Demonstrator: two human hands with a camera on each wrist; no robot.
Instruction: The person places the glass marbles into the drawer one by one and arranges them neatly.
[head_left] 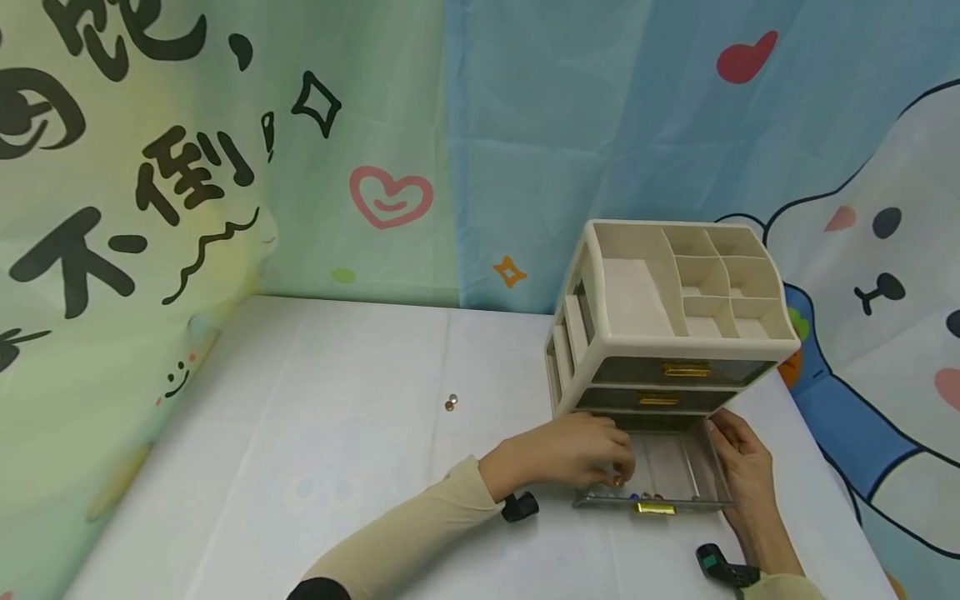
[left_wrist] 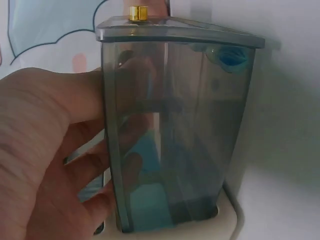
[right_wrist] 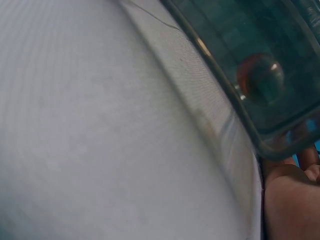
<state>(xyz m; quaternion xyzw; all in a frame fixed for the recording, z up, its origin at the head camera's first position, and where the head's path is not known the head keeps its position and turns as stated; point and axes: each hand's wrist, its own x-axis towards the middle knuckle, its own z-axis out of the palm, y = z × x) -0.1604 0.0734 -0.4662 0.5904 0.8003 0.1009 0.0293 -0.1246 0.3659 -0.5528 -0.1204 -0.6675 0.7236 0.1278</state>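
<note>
A clear drawer (head_left: 671, 467) with a gold handle is pulled out from the bottom of a cream storage box (head_left: 610, 367). My left hand (head_left: 573, 450) reaches into it from above, fingers bent, with a small reddish marble (head_left: 618, 481) at the fingertips. Through the drawer wall in the left wrist view, those fingers show near a blue marble (left_wrist: 232, 57). At the drawer's right side, my right hand (head_left: 750, 467) holds the edge. The right wrist view catches a red-tinted marble (right_wrist: 260, 79) inside the drawer's corner and part of the right hand (right_wrist: 295, 200).
Two small marbles (head_left: 452, 402) lie on the white tablecloth (head_left: 337, 433), left of the box. Above the pulled-out drawer are two closed drawers (head_left: 630, 370) and open-topped compartments. Printed curtains (head_left: 547, 125) hang behind and beside the table.
</note>
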